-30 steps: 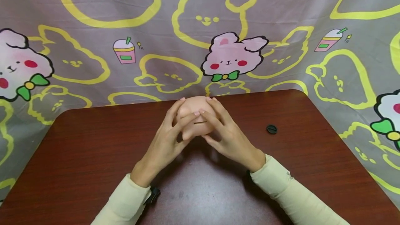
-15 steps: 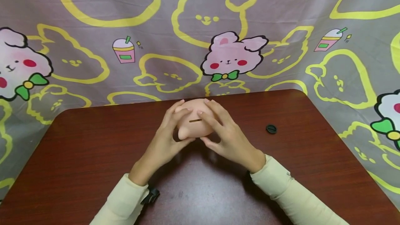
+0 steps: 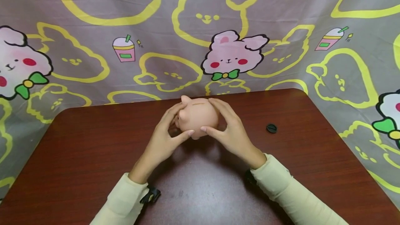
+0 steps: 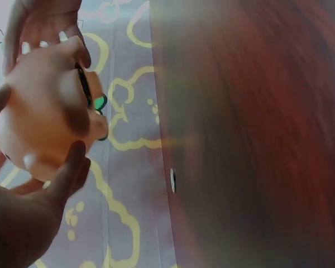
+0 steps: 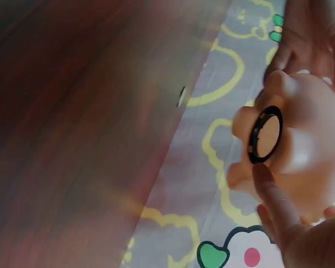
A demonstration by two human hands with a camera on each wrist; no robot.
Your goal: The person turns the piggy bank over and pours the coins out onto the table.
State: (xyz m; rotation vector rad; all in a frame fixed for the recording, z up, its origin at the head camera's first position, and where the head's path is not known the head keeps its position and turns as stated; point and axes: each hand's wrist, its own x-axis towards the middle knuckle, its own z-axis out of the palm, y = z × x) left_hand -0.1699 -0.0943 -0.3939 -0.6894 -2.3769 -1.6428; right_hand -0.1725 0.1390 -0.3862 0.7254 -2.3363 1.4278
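Note:
A pink piggy bank (image 3: 200,115) is held up between both hands over the far middle of the table. My left hand (image 3: 160,141) grips its left end, with the snout partly behind the fingers. On the other end, my right hand (image 3: 235,134) holds it with the thumb in front and fingers behind. In the head view the coin slot faces up and back. The underside shows in the right wrist view: stubby feet and a black-ringed round opening (image 5: 267,134), with a thumb tip right at the ring. A black slotted plug (image 3: 272,128) lies on the table to the right.
The dark red-brown table (image 3: 93,155) has rounded far corners. Behind it and along its sides hangs a grey curtain (image 3: 175,37) with yellow outlines and cartoon rabbits. A black strap (image 3: 151,195) shows at the left cuff.
The piggy bank has been turned in the hands: its slot has moved up and back, and more of its side now shows. The index fingers have come off its top. The plug has stayed put.

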